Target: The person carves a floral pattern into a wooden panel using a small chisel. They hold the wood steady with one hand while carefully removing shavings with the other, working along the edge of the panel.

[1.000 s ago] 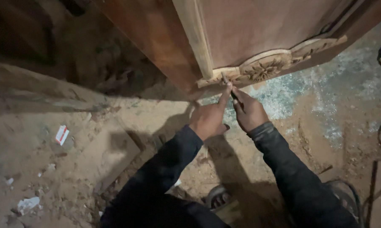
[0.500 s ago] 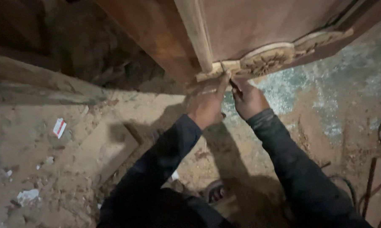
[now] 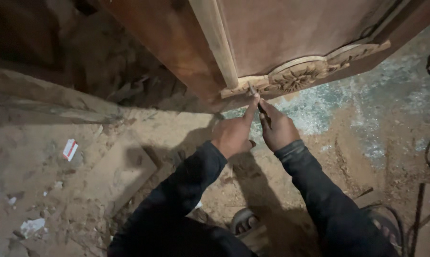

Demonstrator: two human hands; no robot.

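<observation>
Both hands meet just above the middle of the frame, at the lower edge of a big wooden panel. The right hand (image 3: 277, 128) is curled closed around a slim dark tool (image 3: 261, 105), probably a small chisel or carving blade, gripped along its shaft with the tip aimed up and to the left. The left hand (image 3: 234, 134) is loosely folded, its forefinger stretched out so that the fingertip rests beside the tool's tip, steadying it against the pale carved moulding (image 3: 303, 76). That moulding, with a flower-like rosette and scrolled ends, runs slanting across the upper middle of the frame, fixed to the reddish-brown door panel (image 3: 291, 33). A thin tool like this looks light and stiff, best held low on the shaft as it is here; the carved relief looks delicate at its raised edges and would likely chip under a slip, while the panel itself looks heavy and rigid. A plain light wooden strip (image 3: 219, 43) crosses the panel at upper centre. Below lies a dusty floor (image 3: 329, 138), with a flat board (image 3: 122, 173) at lower left, a small red and white packet (image 3: 70, 149) at left, and a sandalled foot (image 3: 243, 221) at bottom centre.
</observation>
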